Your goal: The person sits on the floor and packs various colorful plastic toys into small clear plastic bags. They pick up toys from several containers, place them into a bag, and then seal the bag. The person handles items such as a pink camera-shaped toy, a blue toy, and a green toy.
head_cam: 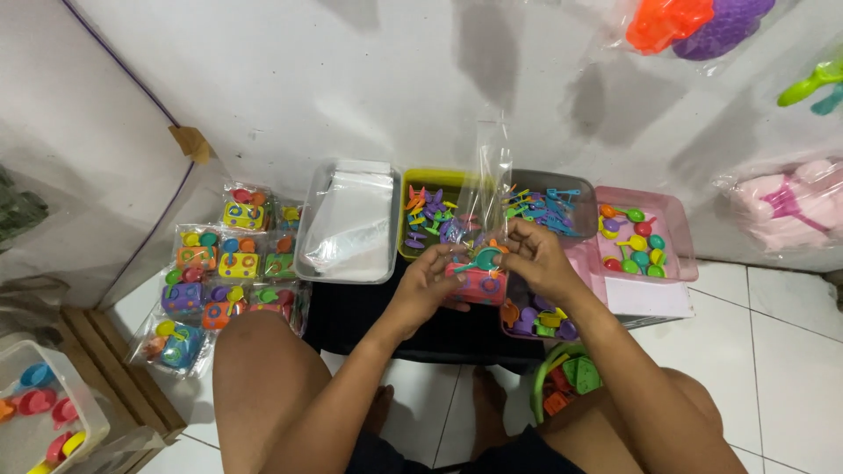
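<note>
My left hand [432,283] and my right hand [532,256] together hold a clear plastic bag [486,180] that stands up between them. Inside its bottom sits a small pink toy stove [479,283] with a teal spoon on top. My left hand grips the bag's lower left side. My right hand pinches its right side near the toy. Both hands hover over a dark low table [360,320], in front of a row of trays.
A metal tray [305,254] of empty clear bags, a yellow tray [409,206] and a grey tray [584,197] of small utensils, and a pink bin [678,233] of spoons line the wall. Filled toy packs [224,276] lie at left. A green basket [562,377] sits by my right knee.
</note>
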